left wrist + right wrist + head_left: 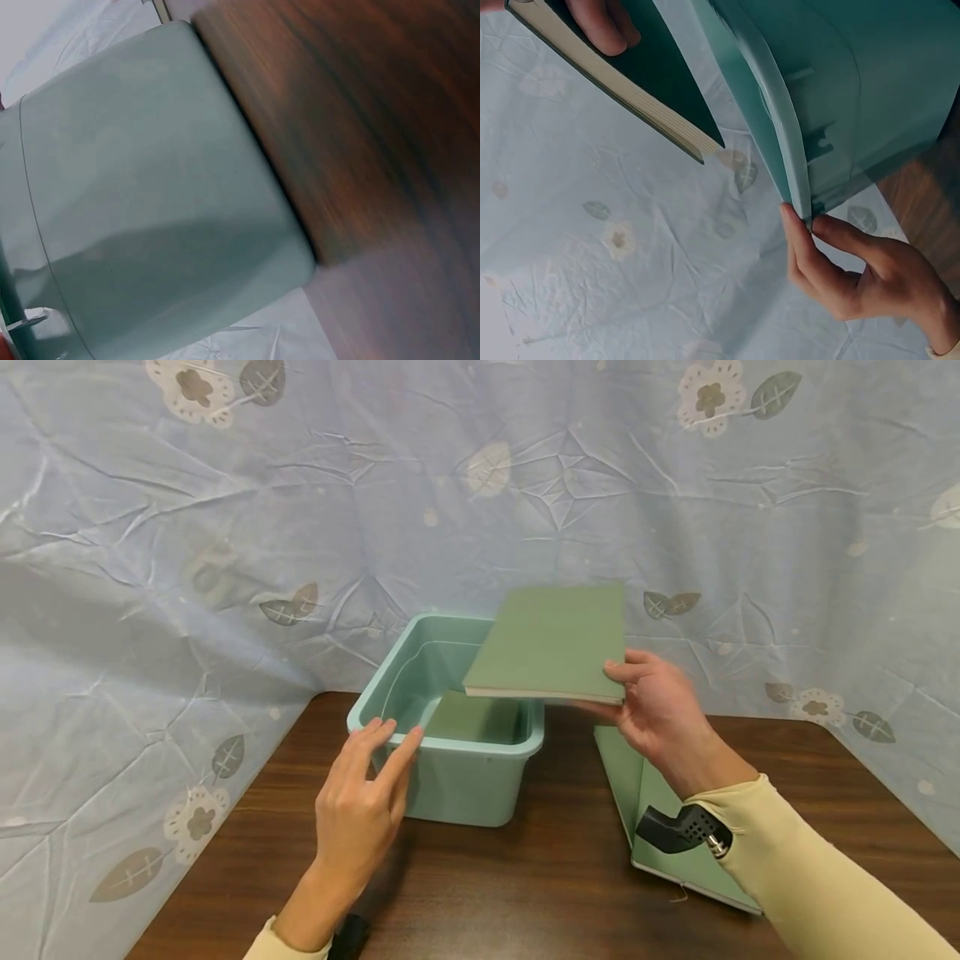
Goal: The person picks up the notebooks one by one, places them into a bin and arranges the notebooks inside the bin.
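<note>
My right hand (660, 710) grips a green hardcover book (551, 639) by its right edge, thumb on the cover and fingers beneath. The book hangs tilted above the right side of a teal plastic bin (457, 785); its cream page edges show in the right wrist view. At the bin's near left corner, my left hand (360, 810) holds the rim (791, 150), fingers over it and thumb on the outer side. Another green book (472, 714) lies inside the bin, partly hidden by the near wall. The left wrist view shows mostly the bin's outer wall (150, 172).
More green books (690, 852) lie overlapping on the dark wooden table (540, 893) at the right, partly hidden under my right forearm. A pale floral cloth (450, 485) hangs behind the table and along its sides.
</note>
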The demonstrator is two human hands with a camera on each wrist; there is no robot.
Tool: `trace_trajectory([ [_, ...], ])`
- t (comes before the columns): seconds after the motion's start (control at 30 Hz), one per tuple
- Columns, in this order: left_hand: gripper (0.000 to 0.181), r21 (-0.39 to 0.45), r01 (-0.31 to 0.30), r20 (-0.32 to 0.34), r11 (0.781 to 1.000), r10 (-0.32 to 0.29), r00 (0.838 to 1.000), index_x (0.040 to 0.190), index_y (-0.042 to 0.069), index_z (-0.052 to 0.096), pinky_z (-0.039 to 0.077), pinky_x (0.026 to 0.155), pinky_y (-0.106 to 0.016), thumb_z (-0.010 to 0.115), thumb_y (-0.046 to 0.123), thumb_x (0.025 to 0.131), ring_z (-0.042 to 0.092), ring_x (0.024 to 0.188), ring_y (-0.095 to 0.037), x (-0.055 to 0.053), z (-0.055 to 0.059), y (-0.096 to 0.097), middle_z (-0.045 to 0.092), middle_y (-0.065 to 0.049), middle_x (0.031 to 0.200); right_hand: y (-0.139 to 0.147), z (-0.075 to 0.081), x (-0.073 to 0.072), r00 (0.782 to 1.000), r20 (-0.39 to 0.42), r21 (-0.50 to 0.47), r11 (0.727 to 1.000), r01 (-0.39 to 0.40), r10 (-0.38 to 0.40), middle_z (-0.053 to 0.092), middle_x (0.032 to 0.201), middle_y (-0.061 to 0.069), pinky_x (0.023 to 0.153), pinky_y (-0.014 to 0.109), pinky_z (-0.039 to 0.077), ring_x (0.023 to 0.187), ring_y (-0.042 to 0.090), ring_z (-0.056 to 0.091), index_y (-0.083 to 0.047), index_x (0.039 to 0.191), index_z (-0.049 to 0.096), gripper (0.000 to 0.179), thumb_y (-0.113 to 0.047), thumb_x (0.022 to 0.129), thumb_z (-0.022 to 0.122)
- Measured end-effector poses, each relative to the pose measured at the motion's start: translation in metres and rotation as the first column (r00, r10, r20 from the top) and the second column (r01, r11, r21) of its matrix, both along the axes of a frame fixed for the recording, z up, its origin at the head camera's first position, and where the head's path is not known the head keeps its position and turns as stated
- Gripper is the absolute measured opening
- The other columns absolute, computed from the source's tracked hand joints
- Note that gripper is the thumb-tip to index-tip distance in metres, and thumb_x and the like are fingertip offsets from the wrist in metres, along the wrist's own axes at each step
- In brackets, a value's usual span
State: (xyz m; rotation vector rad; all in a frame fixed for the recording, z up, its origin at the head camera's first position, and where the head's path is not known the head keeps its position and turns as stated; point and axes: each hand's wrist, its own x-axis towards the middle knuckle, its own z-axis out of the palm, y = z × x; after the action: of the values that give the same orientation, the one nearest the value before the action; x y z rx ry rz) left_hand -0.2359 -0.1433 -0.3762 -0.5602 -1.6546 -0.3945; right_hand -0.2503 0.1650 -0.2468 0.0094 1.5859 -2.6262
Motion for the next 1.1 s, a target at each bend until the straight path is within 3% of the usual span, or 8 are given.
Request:
trace_trajectory([
  [0.17, 0.023, 0.015, 0.001, -0.002, 1.0, -0.001, 1.0, 0.111, 0.012, 0.075, 0.056, 0.092, -0.053, 0.062, 0.022, 0.097, 0.068, 0.104, -0.038, 0.0, -0.001, 0.0, 0.07, -0.019, 0.109, -0.011, -0.003, -0.005, 0.999, -0.023, 0.028, 0.999, -0.032, 0.033, 0.041, 0.149, 0.005, 0.085, 0.047, 0.06, 0.13, 0.02, 0.052, -0.008, 0.15, 0.027, 0.047, -0.005, 0.104, 0.036],
  [0.47, 0.023, 0.04, 0.025, 0.076, 0.999, -0.028, 0.997, 0.11, 0.01, 0.075, 0.05, 0.099, -0.06, 0.064, 0.023, 0.095, 0.063, 0.117, -0.04, -0.001, -0.004, 0.002, 0.07, -0.017, 0.117, -0.021, -0.006, -0.009, 0.996, -0.059, 0.069, 0.996, -0.062, 0.066, 0.04, 0.15, 0.009, 0.091, 0.05, 0.057, 0.126, 0.021, 0.057, -0.006, 0.151, 0.027, 0.047, -0.005, 0.105, 0.035],
  [0.73, 0.019, 0.039, -0.036, -0.003, 0.999, 0.036, 0.999, 0.107, 0.012, 0.077, 0.055, 0.093, -0.057, 0.066, 0.019, 0.093, 0.067, 0.112, -0.038, -0.004, -0.001, 0.004, 0.072, -0.017, 0.117, -0.032, -0.008, -0.016, 0.996, -0.063, 0.049, 0.997, -0.061, 0.064, 0.032, 0.155, 0.011, 0.105, 0.06, 0.043, 0.141, 0.028, 0.041, -0.006, 0.153, 0.02, 0.051, -0.003, 0.104, 0.034],
  [1.1, 0.018, 0.057, -0.03, -0.038, 0.998, 0.033, 0.999, 0.105, 0.012, 0.077, 0.055, 0.09, -0.058, 0.067, 0.018, 0.093, 0.069, 0.108, -0.037, -0.003, -0.001, 0.007, 0.073, -0.016, 0.114, -0.051, -0.015, -0.024, 0.994, -0.011, 0.034, 0.993, -0.109, 0.109, 0.035, 0.156, 0.012, 0.105, 0.06, 0.045, 0.14, 0.031, 0.043, -0.006, 0.154, 0.023, 0.051, -0.003, 0.104, 0.034],
])
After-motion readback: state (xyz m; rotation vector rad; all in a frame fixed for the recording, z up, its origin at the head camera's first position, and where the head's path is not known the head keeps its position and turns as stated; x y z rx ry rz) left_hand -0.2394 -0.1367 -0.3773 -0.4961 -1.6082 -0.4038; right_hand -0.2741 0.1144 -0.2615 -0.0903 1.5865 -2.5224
